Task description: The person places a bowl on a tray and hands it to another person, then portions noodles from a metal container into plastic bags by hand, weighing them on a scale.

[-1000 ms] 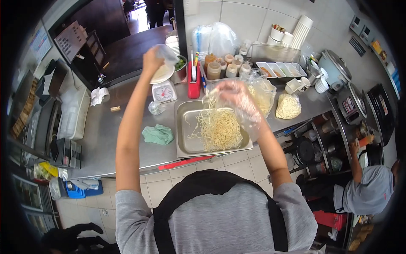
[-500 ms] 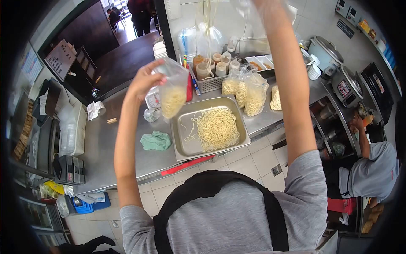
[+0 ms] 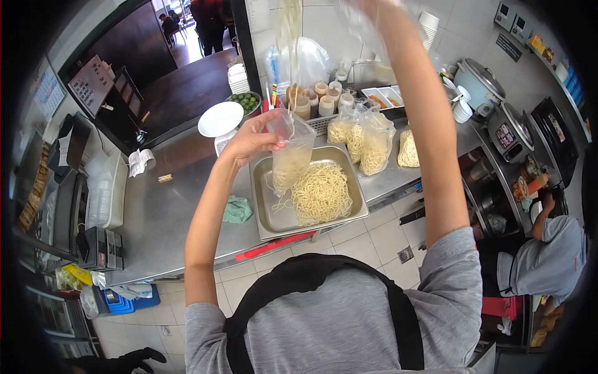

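Observation:
My left hand point(image 3: 255, 140) pinches the rim of a clear plastic bag point(image 3: 296, 153) with some noodles in its bottom. The bag hangs over the left part of a steel tray point(image 3: 265, 221), where a heap of pale noodles point(image 3: 322, 194) lies. Long noodle strands point(image 3: 288, 37) dangle from beyond the top edge down to the bag's mouth. My right hand point(image 3: 374, 7) is raised high at the top edge, with blurred clear plastic about it. Its fingers are cut off by the frame, but the strands hang from its side.
Behind the tray stand filled noodle bags point(image 3: 375, 146), another noodle portion point(image 3: 408, 149) and sauce bottles point(image 3: 321, 100). A scale with a white plate point(image 3: 220, 119) and a green cloth point(image 3: 238, 209) are to the left. A co-worker point(image 3: 542, 255) stands at the right near rice cookers point(image 3: 479, 84).
My left hand and the bag have moved right and down, over the tray. The dangling strands have shifted left and now reach the bag's mouth. The scale's plate has come into view.

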`<state>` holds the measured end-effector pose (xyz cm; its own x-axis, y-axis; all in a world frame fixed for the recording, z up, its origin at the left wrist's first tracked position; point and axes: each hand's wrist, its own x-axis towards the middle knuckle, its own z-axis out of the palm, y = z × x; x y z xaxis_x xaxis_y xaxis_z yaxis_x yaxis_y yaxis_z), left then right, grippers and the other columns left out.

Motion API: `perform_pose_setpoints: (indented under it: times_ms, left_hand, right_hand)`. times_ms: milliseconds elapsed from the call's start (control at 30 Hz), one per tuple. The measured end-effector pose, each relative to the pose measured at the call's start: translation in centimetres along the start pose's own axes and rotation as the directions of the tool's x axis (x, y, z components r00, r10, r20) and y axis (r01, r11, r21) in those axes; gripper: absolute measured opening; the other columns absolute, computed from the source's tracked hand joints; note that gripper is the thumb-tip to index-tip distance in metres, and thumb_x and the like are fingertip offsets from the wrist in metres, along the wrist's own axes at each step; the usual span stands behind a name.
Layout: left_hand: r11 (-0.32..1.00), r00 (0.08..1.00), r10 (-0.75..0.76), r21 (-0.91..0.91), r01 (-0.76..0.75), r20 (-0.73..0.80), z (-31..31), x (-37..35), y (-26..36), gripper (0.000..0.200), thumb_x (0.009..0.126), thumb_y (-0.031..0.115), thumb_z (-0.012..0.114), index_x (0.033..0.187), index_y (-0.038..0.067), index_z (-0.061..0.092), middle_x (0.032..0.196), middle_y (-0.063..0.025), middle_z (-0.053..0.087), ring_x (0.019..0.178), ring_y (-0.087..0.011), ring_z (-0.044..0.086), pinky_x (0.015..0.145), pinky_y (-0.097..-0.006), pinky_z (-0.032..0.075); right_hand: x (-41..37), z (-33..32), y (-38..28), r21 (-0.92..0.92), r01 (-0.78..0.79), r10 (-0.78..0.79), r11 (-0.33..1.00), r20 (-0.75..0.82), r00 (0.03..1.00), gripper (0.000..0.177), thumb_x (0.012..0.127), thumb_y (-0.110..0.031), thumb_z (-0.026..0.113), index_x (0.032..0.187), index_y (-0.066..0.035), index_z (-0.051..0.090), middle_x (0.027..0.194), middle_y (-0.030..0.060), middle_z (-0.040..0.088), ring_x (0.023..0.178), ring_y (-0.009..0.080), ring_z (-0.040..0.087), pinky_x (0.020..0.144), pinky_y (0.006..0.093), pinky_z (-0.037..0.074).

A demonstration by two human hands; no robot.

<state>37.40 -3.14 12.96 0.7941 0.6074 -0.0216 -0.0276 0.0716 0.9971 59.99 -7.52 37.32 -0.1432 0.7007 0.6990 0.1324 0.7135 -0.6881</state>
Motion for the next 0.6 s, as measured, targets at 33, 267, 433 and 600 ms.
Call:
perform_pose_setpoints:
  times_ms: [33,267,433,600]
  left_hand:
    - [1.000,1.000,0.006,-0.006,-0.006,0.011,-0.1,0.1,0.4,0.074,0.074,-0.004,0.063,0.139,-0.004,0.027,0.106,-0.0136,0.061,0.076,-0.0123,0.064,0.067,-0.0232,0.053]
    - [0.999,0.999,0.036,0.012,-0.035,-0.027,0.1,-0.4,2.6,0.075,0.073,-0.005,0.063,0.138,-0.004,0.028,0.127,-0.0132,0.049,0.080,-0.0120,0.063,0.070,-0.0233,0.053]
    - [0.998,0.999,0.044,0.049,-0.043,-0.012,-3.0,-0.2,3.6,0.067,0.074,-0.005,0.060,0.136,-0.001,0.034,0.102,-0.0064,0.062,0.073,-0.0067,0.063,0.065,-0.0179,0.052]
    - [0.978,0.968,0.155,0.171,-0.122,-0.197,-8.0,0.7,7.6,0.053,0.077,-0.004,0.052,0.129,0.002,0.047,0.079,-0.0027,0.063,0.067,-0.0039,0.060,0.062,-0.0150,0.050]
  right_hand:
    - [-3.6,2.4,-0.5,0.052,-0.087,0.091,0.995,-0.072,0.993,0.019,0.078,-0.014,0.072,0.091,-0.004,0.061,0.084,0.0058,0.065,0.072,0.0114,0.060,0.068,0.0278,0.051]
    - [-9.7,5.3,8.5,-0.678,-0.134,0.437,0.723,0.298,0.848,0.040,0.072,-0.021,0.071,0.107,-0.004,0.063,0.087,0.0102,0.066,0.078,0.0159,0.064,0.076,0.0302,0.049]
    - [-11.2,4.9,5.1,-0.478,-0.208,0.249,0.853,0.024,0.968,0.049,0.077,-0.018,0.068,0.122,-0.004,0.056,0.103,0.0147,0.065,0.082,0.0163,0.064,0.077,0.0297,0.051]
    - [-14.3,3.5,4.5,-0.367,-0.207,0.135,0.907,-0.212,0.968,0.053,0.079,-0.019,0.069,0.127,-0.005,0.051,0.107,0.0129,0.063,0.088,0.0183,0.063,0.075,0.0307,0.051]
